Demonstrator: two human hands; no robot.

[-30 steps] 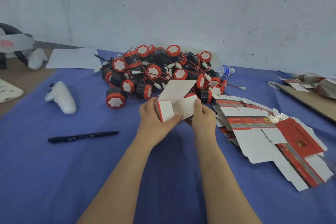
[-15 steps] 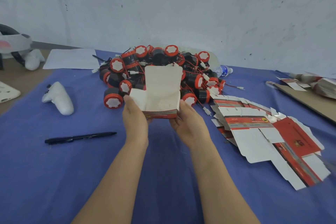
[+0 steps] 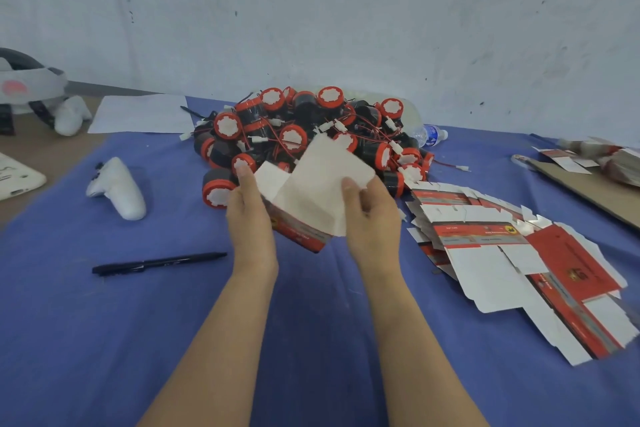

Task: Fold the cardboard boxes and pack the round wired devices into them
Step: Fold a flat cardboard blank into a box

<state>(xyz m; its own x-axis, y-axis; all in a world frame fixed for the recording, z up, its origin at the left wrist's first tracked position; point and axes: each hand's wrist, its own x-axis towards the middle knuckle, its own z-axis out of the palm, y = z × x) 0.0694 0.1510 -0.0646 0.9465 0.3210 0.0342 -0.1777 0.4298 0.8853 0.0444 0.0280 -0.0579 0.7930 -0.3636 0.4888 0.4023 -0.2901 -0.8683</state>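
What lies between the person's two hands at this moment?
In the head view, a partly folded cardboard box lies between the left hand and the right hand; both hold it, with its white flaps open upward.

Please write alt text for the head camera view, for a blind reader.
The left hand and right hand hold a half-folded cardboard box, white flaps open, over a blue cloth. Behind it lies a heap of round wired devices; flat unfolded boxes lie to the right, a black pen and white controller to the left.
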